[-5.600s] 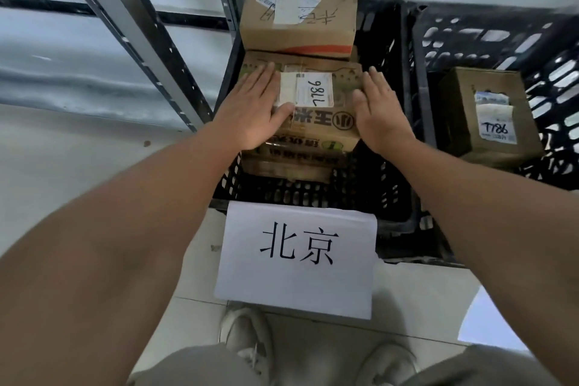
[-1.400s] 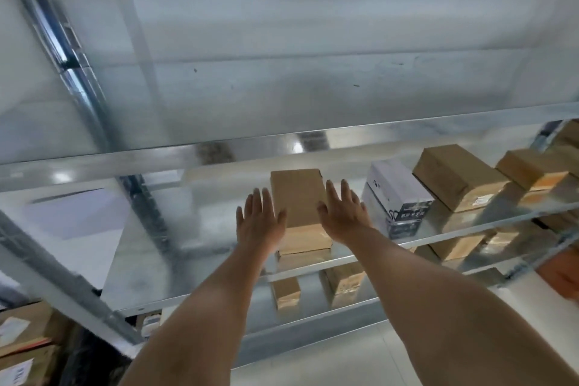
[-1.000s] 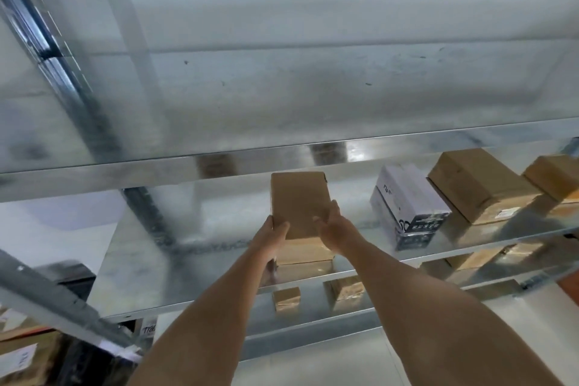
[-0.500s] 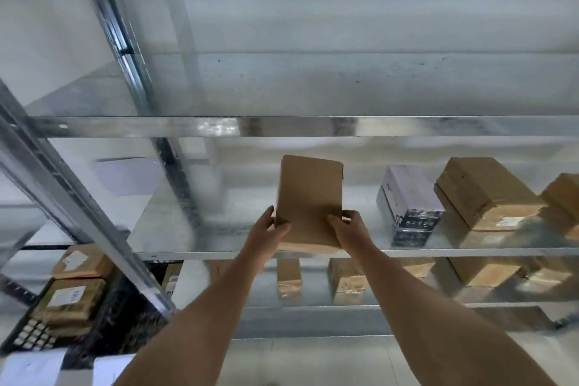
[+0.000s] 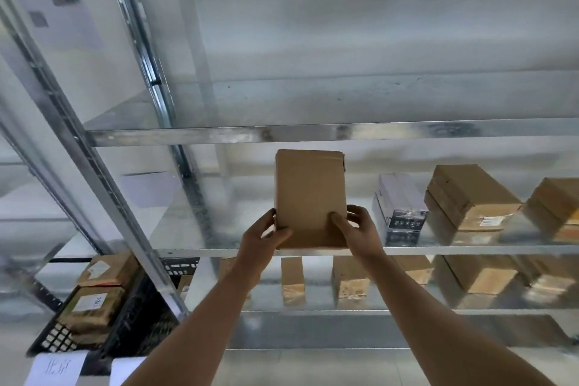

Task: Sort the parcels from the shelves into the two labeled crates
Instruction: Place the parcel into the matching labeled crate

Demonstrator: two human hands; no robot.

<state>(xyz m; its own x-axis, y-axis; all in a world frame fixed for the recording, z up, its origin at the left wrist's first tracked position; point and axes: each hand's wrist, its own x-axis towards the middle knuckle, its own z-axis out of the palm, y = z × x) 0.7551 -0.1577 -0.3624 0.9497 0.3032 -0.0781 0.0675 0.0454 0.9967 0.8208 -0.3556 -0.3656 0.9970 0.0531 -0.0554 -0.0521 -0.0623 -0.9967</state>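
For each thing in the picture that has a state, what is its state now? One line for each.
Brown parcel: held upright at the shelf edge, plain face to camera.
Left hand: grip closed on parcel's lower left edge.
Right hand: grip closed on its lower right edge.
Black crate: open, holds labelled boxes.
Black-and-white box: resting on shelf.

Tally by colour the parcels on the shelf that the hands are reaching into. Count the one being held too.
Brown cardboard: 3 (held parcel, middle brown parcel, right-edge brown parcel)
White and black: 1 (white-and-black parcel)
Total: 4
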